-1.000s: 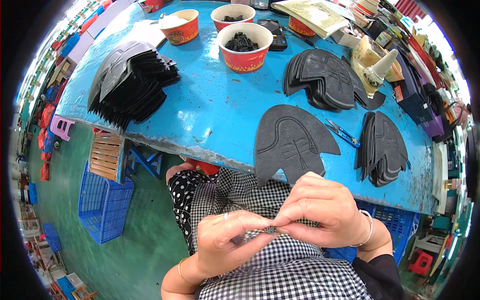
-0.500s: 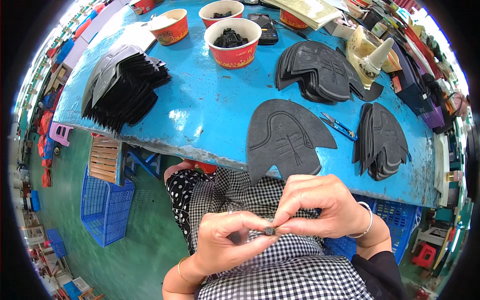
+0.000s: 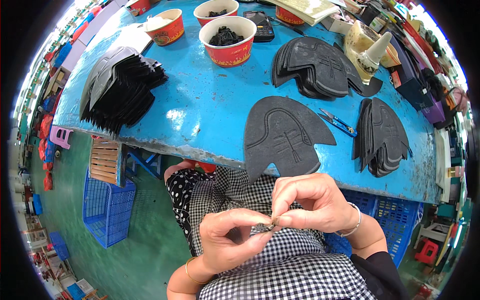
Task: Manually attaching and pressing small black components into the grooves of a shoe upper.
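Observation:
Over my checked apron, my left hand pinches a small dark piece between thumb and forefinger. The thumb and fingertips of my right hand close on that same piece from the other side. Fingertips cover most of it, so its exact kind does not show. Just beyond my hands, a single black shaped panel with a curved line and cross-lines lies flat, its near tips over the table edge. Blue thread snips lie to its right.
Stacks of black panels stand at left, back right and right on the blue table. A red-and-white paper bowl holds small black pieces. Behind sits a calculator. Blue plastic baskets stand below.
Both hands stay together at nearly the same place. The small dark piece has turned slightly between the fingertips, and the right fingers have bent closer over it. The whole view has shifted slightly.

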Action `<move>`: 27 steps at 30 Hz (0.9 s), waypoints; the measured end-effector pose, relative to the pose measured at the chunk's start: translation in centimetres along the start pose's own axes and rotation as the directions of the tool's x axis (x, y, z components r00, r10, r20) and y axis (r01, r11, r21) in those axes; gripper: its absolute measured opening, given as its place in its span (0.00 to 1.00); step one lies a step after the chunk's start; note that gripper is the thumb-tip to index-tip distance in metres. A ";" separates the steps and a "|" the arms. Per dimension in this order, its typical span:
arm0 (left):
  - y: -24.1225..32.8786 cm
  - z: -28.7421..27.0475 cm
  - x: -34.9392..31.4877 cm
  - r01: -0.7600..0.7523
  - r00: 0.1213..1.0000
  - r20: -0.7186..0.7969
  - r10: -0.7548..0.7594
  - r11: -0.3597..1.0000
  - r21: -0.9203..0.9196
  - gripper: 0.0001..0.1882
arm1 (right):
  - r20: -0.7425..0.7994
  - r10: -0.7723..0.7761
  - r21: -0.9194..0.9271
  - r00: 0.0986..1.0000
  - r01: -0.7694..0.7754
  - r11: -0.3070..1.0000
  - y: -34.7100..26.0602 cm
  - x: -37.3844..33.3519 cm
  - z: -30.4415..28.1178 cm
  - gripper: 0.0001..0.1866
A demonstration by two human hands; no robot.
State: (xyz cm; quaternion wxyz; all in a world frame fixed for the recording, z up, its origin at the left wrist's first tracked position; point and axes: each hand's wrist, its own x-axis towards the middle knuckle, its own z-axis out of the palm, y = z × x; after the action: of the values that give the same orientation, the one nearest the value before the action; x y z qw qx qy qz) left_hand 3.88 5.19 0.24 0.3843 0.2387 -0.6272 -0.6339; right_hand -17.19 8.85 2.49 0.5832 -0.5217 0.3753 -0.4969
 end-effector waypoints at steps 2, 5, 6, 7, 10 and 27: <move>-0.3 0.4 -0.5 0.015 1.000 -0.020 -0.017 0.996 -0.089 0.13 | -0.006 0.021 0.043 1.000 -0.021 0.999 -0.1 0.0 0.3 0.05; -0.8 0.7 -0.9 0.113 0.983 -0.109 -0.146 0.958 -0.262 0.11 | 0.000 0.009 0.050 1.000 -0.009 0.999 0.0 0.0 0.3 0.05; -0.9 0.6 -0.9 0.134 0.983 -0.090 -0.162 0.956 -0.262 0.11 | 0.009 -0.023 0.015 1.000 0.023 1.000 0.1 0.0 0.2 0.05; -0.8 0.5 -0.9 0.155 0.981 -0.072 -0.179 0.953 -0.261 0.11 | 0.009 -0.024 0.014 1.000 0.023 1.000 0.1 0.0 0.0 0.05; 0.4 -0.3 0.0 0.315 0.949 0.083 -0.305 0.936 -0.159 0.11 | 0.050 -0.054 -0.102 0.997 0.059 0.993 0.1 -0.1 -0.4 0.05; 0.0 0.1 -0.5 0.189 0.950 -0.102 -0.295 0.804 -0.564 0.10 | -0.040 -0.025 -0.200 0.999 0.016 0.980 0.0 -0.8 -0.5 0.05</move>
State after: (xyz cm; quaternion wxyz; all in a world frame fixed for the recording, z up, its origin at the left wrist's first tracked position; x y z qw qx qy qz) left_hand 4.08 5.62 0.17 0.4085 0.2550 -0.3453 -0.8055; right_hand -17.86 9.55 2.32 0.5149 -0.5707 0.4299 -0.4737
